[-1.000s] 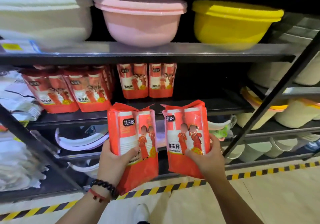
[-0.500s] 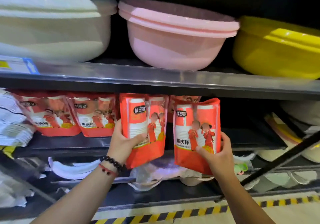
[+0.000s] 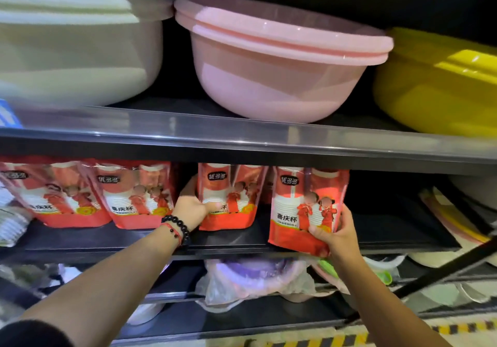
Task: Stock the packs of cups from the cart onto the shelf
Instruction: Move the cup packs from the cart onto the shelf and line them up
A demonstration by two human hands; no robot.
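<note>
- Two red packs (image 3: 80,196) stand on the shelf (image 3: 228,239) at left.
- The left hand (image 3: 192,209) grips a third pack (image 3: 231,198), standing on the shelf.
- The right hand (image 3: 336,232) grips a fourth pack (image 3: 304,207) at the shelf's front edge.

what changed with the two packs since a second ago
Both packs went up from below shelf level to the cup shelf. The left hand has pushed the left pack in onto the shelf; the right hand holds the right pack at the front edge, its bottom overhanging. Both hands kept their grip. The stocked packs and the basins above stayed put.
</note>
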